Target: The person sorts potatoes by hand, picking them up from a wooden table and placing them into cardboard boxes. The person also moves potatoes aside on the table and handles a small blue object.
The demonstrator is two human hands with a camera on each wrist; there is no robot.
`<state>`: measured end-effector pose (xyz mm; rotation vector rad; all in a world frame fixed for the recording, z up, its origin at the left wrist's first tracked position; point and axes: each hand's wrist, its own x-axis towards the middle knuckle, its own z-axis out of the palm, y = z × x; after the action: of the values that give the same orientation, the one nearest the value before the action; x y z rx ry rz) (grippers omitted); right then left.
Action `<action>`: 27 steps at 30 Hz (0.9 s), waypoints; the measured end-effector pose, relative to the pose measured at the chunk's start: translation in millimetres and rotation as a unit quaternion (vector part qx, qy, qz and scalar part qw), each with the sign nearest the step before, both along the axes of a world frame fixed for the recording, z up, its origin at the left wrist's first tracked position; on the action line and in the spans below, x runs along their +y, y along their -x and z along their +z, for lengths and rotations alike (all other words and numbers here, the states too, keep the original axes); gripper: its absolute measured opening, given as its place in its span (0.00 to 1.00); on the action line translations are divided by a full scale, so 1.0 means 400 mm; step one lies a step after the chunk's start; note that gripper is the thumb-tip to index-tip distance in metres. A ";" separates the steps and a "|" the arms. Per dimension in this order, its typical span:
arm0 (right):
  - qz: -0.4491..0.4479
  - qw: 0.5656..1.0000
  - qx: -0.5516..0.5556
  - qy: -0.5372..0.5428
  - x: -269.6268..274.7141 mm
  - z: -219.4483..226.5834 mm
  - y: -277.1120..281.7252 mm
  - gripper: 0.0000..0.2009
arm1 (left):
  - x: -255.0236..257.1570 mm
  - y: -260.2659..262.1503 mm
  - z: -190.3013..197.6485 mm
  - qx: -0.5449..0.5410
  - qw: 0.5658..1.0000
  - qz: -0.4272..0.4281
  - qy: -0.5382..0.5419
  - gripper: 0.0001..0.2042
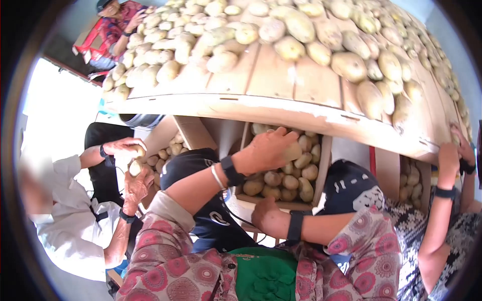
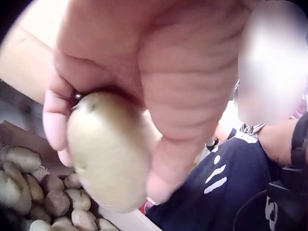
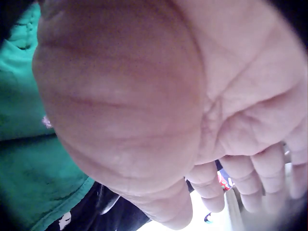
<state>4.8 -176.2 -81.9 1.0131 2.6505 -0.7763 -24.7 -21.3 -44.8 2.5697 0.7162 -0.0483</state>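
My left hand (image 1: 268,149) grips a potato (image 1: 292,151) over the cardboard box (image 1: 273,202) of potatoes. In the left wrist view that pale, oval potato (image 2: 108,154) sits between the thumb and the fingers, its lower end sticking out. Several loose potatoes (image 2: 55,202) lie in the box below it. Near the box's front edge, low before my body, is my right hand (image 1: 268,216). The right wrist view shows this hand's palm (image 3: 144,106) bare, with the fingers relaxed and nothing held.
A slatted wooden table (image 1: 273,70) heaped with potatoes stands ahead, its front edge (image 1: 251,104) above the box. To the left, another person's hands (image 1: 135,175) hold potatoes near a second box. At the right, another person's hands (image 1: 448,155) are at the table's corner.
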 end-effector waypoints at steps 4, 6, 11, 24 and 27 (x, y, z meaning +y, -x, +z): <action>-0.014 0.988 0.084 -0.126 -0.024 -0.021 -0.018 0.03 | 0.015 0.005 0.008 -0.086 0.994 -0.012 0.061 0.30; -0.013 0.995 0.060 -0.078 -0.018 -0.010 -0.008 0.04 | 0.020 0.006 0.024 -0.087 0.996 0.001 0.036 0.25; -0.018 0.982 0.130 -0.132 -0.029 -0.048 -0.027 0.04 | 0.103 0.013 0.120 -0.355 0.931 0.066 -0.059 0.12; 0.031 0.996 -0.035 -0.078 -0.018 -0.014 0.005 0.05 | 0.316 0.106 0.123 -0.137 0.944 0.255 -0.160 0.29; 0.059 0.993 -0.100 -0.001 0.008 0.008 0.015 0.06 | 0.284 0.075 0.131 -0.118 0.950 0.219 -0.190 0.25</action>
<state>-1.3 -172.9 -78.8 0.8761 2.5124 -0.6125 -54.6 92.4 7.6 2.6283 1.2821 0.5825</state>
